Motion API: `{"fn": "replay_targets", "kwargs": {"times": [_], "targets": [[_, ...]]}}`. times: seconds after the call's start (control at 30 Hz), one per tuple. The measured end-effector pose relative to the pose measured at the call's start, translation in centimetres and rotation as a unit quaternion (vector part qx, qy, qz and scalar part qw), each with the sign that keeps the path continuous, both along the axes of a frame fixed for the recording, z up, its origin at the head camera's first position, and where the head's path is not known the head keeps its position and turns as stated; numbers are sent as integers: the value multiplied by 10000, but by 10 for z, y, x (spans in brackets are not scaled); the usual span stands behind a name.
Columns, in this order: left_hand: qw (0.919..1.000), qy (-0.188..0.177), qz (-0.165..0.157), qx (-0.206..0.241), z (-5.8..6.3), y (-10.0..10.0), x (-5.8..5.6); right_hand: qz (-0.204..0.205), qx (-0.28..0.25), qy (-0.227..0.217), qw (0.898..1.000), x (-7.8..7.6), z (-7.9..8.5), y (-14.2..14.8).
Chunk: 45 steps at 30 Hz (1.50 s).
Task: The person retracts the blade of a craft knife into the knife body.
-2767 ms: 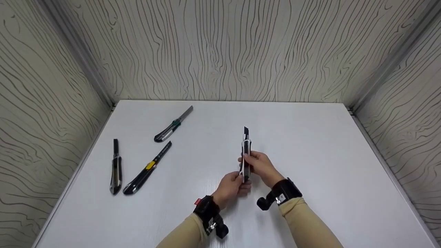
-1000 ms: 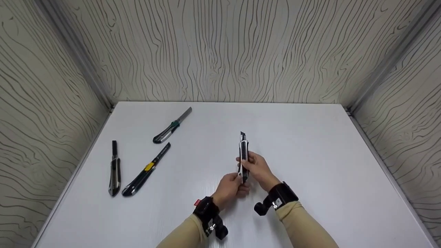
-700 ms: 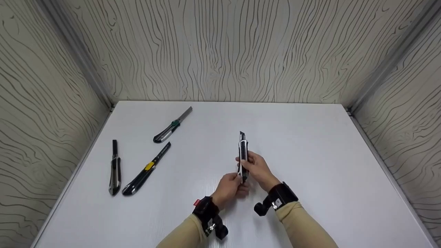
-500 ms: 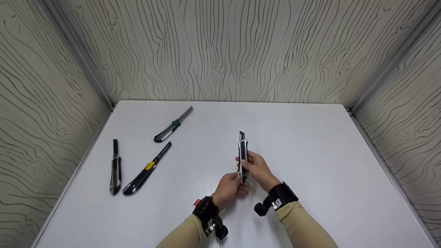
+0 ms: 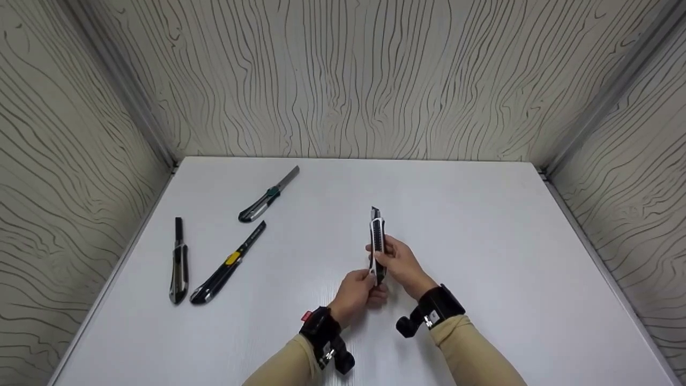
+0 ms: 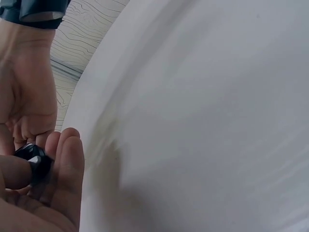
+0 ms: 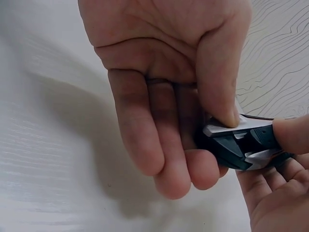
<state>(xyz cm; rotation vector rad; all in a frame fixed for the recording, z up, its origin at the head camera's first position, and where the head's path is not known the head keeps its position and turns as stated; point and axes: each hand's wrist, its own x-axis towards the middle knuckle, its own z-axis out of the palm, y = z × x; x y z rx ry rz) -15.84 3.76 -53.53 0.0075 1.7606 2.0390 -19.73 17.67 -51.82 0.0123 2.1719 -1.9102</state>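
Note:
In the head view, both hands hold a black and silver utility knife [image 5: 378,236] above the table, its short tip of blade pointing away. My left hand [image 5: 353,294] pinches the butt end of the handle between thumb and fingers. Higher up, my right hand [image 5: 403,264] grips the handle from the right, thumb on its upper face. The left wrist view has the dark butt [image 6: 41,162] at the left thumb. Seen from the right wrist, the butt [image 7: 231,147] lies between the left thumb and fingers, the right thumb [image 7: 292,134] farther along. Most of the handle is hidden there.
Three other utility knives lie blade-out on the left of the white table [image 5: 482,214]: one with a green slider [image 5: 274,191], one with a yellow slider [image 5: 233,258], and a grey-brown one [image 5: 180,268]. Wood-patterned panels [image 5: 343,80] enclose the back and sides.
The held knife's blade has slid back and sticks out less. The right thumb has moved down the handle towards the butt. Knife and right hand have shifted slightly left; the left hand stays put.

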Motion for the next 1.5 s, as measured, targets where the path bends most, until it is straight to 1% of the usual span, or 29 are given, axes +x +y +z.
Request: {"fn": "replay_targets", "kwargs": {"times": [0.13,0.27,0.33,0.43,0.53,0.63,0.73,0.87,0.97,1.13,1.23,1.4,1.5], "targets": [[10000,71,-2,-15,1,-2,0,35,-21,87,10000,0,-1,-1],[9999,81,-20,60,0,-4,0,85,-16,169,9998,0,-3,0],[9999,113,-12,32,-1,-5,0,78,61,182,9998,0,-3,0],[9999,144,27,-59,0,-5,1,-3,284,165,9995,0,-3,1],[9998,146,59,-96,0,-5,1,-184,405,107,9990,0,-1,1],[9999,73,115,69,0,-4,2,-379,342,41,9987,-1,1,1],[9997,-43,126,213,-2,-2,6,-492,321,30,9983,-2,2,1],[9997,-95,75,212,-4,-1,9,-573,304,8,9979,-2,3,2],[9997,-56,81,231,-5,-1,8,-569,184,-23,9982,-1,2,2],[9997,-23,142,215,-8,-2,6,-467,131,-188,9986,0,1,0],[9997,9,164,175,-8,-2,5,-457,75,-160,9988,1,1,-2],[9998,-2,183,125,-5,-3,5,-545,-131,-103,9984,3,0,-4],[9995,-117,244,188,-2,-3,4,-595,-277,-113,9978,4,0,-6]]}}
